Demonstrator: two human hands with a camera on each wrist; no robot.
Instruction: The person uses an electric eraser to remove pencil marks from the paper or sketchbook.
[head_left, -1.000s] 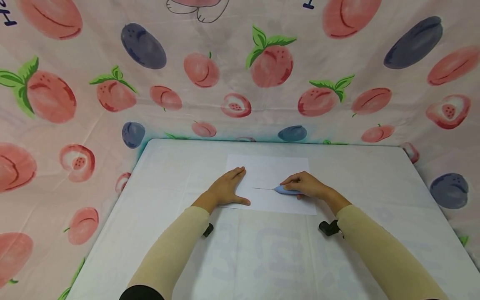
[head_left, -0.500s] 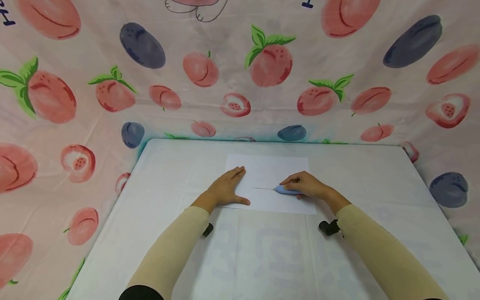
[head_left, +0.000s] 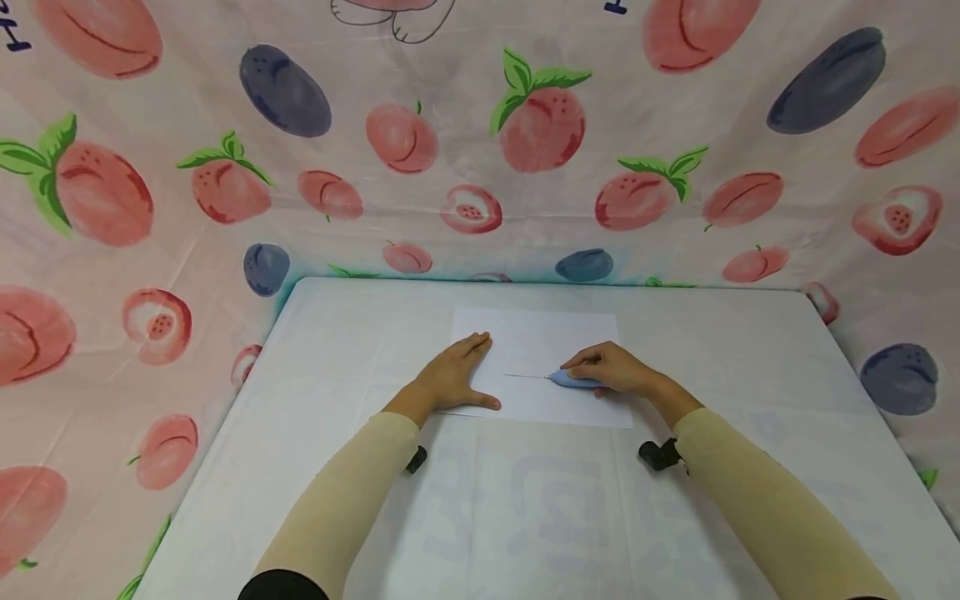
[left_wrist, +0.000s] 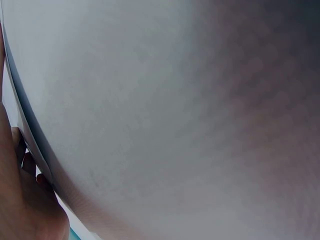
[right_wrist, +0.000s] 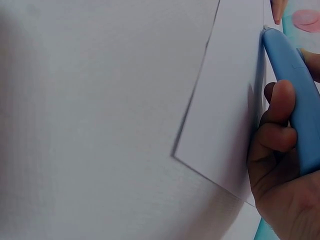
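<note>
A sheet of white paper (head_left: 540, 333) lies on the table, with a thin dark line (head_left: 525, 376) across its middle. My left hand (head_left: 450, 377) rests on the paper's left side, thumb spread away from the fingers. In my right hand (head_left: 615, 368) I grip a smooth blue tool (right_wrist: 292, 85) with a thick tapered body and a small pale tip. That tip touches the paper at the right end of the line. In the right wrist view, curled fingers (right_wrist: 280, 102) wrap the tool's body. The left wrist view shows part of my left hand (left_wrist: 30, 200) at its edge.
The table (head_left: 360, 333) has a white cover with faint print showing through. A pale pink curtain (head_left: 450, 75) printed with peaches hangs behind and at both sides. Black wrist-worn devices (head_left: 658, 456) sit under the cream sleeves (head_left: 757, 492).
</note>
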